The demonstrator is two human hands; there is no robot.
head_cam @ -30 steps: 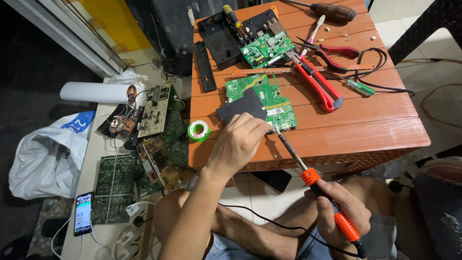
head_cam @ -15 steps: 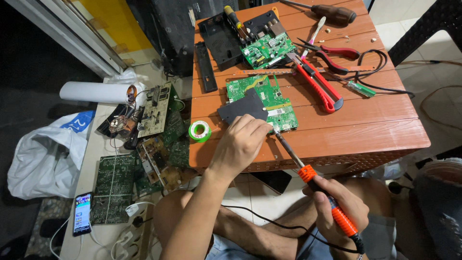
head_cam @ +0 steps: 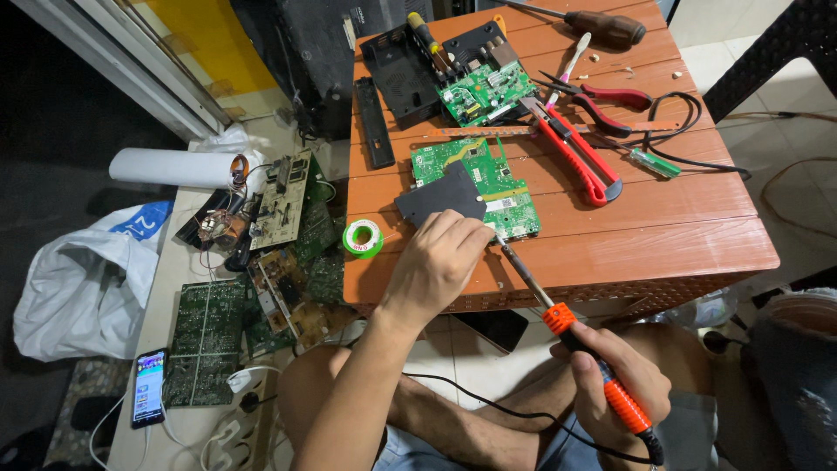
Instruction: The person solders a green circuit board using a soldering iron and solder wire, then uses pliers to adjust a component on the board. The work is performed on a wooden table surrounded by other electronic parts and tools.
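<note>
The left hand (head_cam: pixel 436 262) rests curled on the green rectangular circuit board (head_cam: pixel 478 179), perhaps pinching solder; the right hand (head_cam: pixel 615 384) grips the orange-handled soldering iron (head_cam: pixel 558 318).

A red utility knife (head_cam: pixel 574 150), red-handled pliers (head_cam: pixel 602 98) and a brown-handled screwdriver (head_cam: pixel 602 26) are seen at the table's (head_cam: pixel 697 235) far right.

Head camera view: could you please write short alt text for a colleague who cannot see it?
Seen from above, the left hand rests on a green circuit board on a red-brown table while the right hand aims an orange-handled soldering iron at it. A solder spool and red utility knife lie nearby.
</note>
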